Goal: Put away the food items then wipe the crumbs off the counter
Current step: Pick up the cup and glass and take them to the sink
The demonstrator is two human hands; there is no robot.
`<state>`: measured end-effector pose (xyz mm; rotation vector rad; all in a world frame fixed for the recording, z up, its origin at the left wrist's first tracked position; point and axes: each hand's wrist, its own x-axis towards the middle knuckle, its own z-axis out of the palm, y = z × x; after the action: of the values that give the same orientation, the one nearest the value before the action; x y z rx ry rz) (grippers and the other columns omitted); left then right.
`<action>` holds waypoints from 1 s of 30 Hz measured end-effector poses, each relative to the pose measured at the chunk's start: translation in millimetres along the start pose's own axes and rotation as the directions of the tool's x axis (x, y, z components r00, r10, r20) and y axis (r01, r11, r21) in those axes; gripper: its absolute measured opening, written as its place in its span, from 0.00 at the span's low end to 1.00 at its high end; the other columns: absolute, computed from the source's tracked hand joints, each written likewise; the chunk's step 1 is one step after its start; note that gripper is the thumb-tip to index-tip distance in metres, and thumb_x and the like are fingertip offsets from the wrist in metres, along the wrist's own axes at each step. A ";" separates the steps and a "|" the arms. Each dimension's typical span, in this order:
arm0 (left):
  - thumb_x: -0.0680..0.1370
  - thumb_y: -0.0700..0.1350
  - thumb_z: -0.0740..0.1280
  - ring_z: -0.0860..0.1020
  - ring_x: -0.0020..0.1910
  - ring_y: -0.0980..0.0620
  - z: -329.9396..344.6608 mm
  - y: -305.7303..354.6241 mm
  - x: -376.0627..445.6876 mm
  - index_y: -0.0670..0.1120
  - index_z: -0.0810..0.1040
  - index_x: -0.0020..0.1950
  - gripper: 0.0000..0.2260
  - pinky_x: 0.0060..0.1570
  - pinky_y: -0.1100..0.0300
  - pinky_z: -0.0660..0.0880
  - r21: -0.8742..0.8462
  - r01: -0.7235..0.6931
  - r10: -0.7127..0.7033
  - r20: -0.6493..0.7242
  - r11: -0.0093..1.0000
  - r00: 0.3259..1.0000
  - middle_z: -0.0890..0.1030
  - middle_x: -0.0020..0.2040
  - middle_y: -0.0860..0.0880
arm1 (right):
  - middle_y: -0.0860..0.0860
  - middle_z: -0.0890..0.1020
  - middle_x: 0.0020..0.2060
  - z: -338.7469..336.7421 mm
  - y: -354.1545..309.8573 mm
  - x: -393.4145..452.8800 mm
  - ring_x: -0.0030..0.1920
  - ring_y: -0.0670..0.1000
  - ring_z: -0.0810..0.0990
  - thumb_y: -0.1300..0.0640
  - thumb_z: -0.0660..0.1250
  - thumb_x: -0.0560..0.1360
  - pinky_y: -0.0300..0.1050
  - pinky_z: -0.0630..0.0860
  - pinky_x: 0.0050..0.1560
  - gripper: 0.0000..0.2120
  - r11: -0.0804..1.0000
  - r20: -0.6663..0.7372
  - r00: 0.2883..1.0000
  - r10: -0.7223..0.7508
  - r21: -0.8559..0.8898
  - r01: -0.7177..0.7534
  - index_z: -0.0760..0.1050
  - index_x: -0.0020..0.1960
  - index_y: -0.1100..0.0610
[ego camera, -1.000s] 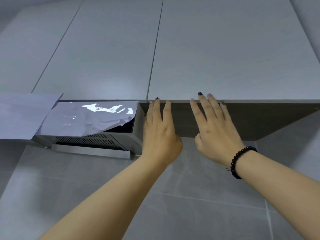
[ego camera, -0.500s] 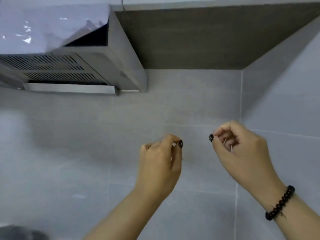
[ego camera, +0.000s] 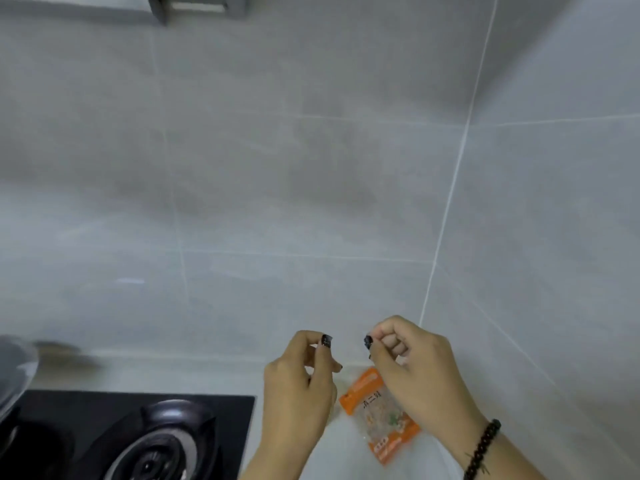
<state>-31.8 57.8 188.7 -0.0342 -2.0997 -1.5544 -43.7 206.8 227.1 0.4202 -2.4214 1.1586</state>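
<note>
Moved: view drops from the upper cabinet and range hood to the table; both hands come down from the cabinet's lower edge to just above the table, fingers curled in on the way.
Left hand (ego camera: pixel 298 379): raised over the table edge by the hob, fingers curled, thumb and forefinger tips close together; no object visible in it, holds nothing as far as I can see.
Right hand (ego camera: pixel 412 368): same pose, loose fist, dark bead bracelet (ego camera: pixel 483 448) on the wrist; nothing visible in the grip, though a small item in the pinch can't be ruled out.
Task item: orange-and-clear plastic snack packet (ego camera: pixel 379 415) lies flat on the white table (ego camera: pixel 343 455), under and between the hands, partly hidden by the right one; neither hand touches it.
Other: black glass gas hob with round burner (ego camera: pixel 162 441) to the left, grey pan lid (ego camera: pixel 14 372) blurred at far left, grey tiled wall (ego camera: pixel 311 185) behind.
Done: can't confirm anything stored from this view; cabinet is out of frame.
Left: packet not yet put away, so at least one food item remains; wiping not started, no cloth in view, crumbs too small to tell.
Progress estimate: early to mid, still in the put-away phase.
Next, my guess: either hand goes down to pick up the packet.
</note>
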 end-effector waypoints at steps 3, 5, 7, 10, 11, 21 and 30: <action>0.79 0.44 0.63 0.79 0.34 0.60 9.3 -37.4 -14.2 0.53 0.78 0.43 0.07 0.33 0.70 0.71 0.011 0.150 -0.151 0.022 0.989 0.988 0.83 0.34 0.55 | 0.39 0.80 0.34 11.1 13.5 -15.8 0.33 0.42 0.78 0.59 0.69 0.72 0.39 0.76 0.36 0.09 0.997 0.052 0.996 0.076 -0.011 -0.076 0.76 0.36 0.49; 0.79 0.44 0.63 0.79 0.35 0.57 11.6 -65.2 -20.8 0.53 0.78 0.42 0.08 0.35 0.63 0.74 0.075 0.228 -0.231 0.031 0.971 0.973 0.83 0.35 0.55 | 0.38 0.80 0.34 16.2 24.5 -25.8 0.32 0.42 0.78 0.60 0.68 0.72 0.38 0.75 0.34 0.08 0.991 0.080 0.988 0.131 -0.017 -0.130 0.76 0.36 0.50; 0.79 0.44 0.63 0.80 0.35 0.55 10.3 -88.7 -26.0 0.52 0.78 0.42 0.08 0.36 0.61 0.74 0.095 0.310 -0.314 0.037 0.946 0.949 0.83 0.34 0.55 | 0.39 0.80 0.33 18.9 37.3 -36.3 0.32 0.44 0.77 0.61 0.69 0.71 0.39 0.75 0.34 0.08 0.985 0.078 0.982 0.174 -0.024 -0.172 0.76 0.35 0.51; 0.78 0.41 0.63 0.80 0.37 0.56 9.0 -120.0 -27.8 0.50 0.78 0.41 0.08 0.32 0.71 0.70 0.095 0.410 -0.412 0.001 0.907 0.911 0.83 0.34 0.55 | 0.40 0.80 0.33 24.1 59.3 -49.0 0.33 0.44 0.78 0.62 0.69 0.72 0.33 0.73 0.31 0.11 0.970 0.082 0.966 0.245 -0.030 -0.243 0.75 0.35 0.49; 0.78 0.41 0.64 0.81 0.38 0.56 8.6 -127.7 -26.2 0.50 0.78 0.42 0.07 0.32 0.73 0.70 0.096 0.432 -0.432 -0.016 0.897 0.902 0.84 0.34 0.55 | 0.38 0.80 0.33 25.2 64.9 -52.2 0.34 0.41 0.79 0.62 0.69 0.72 0.30 0.72 0.32 0.12 0.962 0.083 0.958 0.275 -0.025 -0.274 0.75 0.36 0.48; 0.78 0.43 0.64 0.75 0.48 0.54 29.0 -209.0 19.1 0.45 0.71 0.64 0.15 0.44 0.63 0.68 0.125 0.669 -0.673 -0.013 0.732 0.739 0.77 0.55 0.50 | 0.36 0.82 0.37 43.4 119.6 -64.3 0.39 0.40 0.80 0.64 0.69 0.72 0.29 0.72 0.36 0.12 0.892 0.202 0.869 0.451 -0.073 -0.446 0.78 0.38 0.46; 0.81 0.46 0.60 0.79 0.48 0.43 59.6 -272.9 60.2 0.34 0.75 0.58 0.16 0.37 0.59 0.70 0.301 0.724 -0.761 0.010 0.620 0.648 0.78 0.46 0.45 | 0.41 0.82 0.37 67.7 142.3 -67.5 0.40 0.42 0.80 0.63 0.68 0.73 0.32 0.74 0.41 0.11 0.880 0.306 0.827 0.473 -0.115 -0.461 0.78 0.40 0.47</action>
<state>-194.4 1.5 -39.5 0.9965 -2.5957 -1.6833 -64.2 245.6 61.4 -0.0112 -2.9414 1.3196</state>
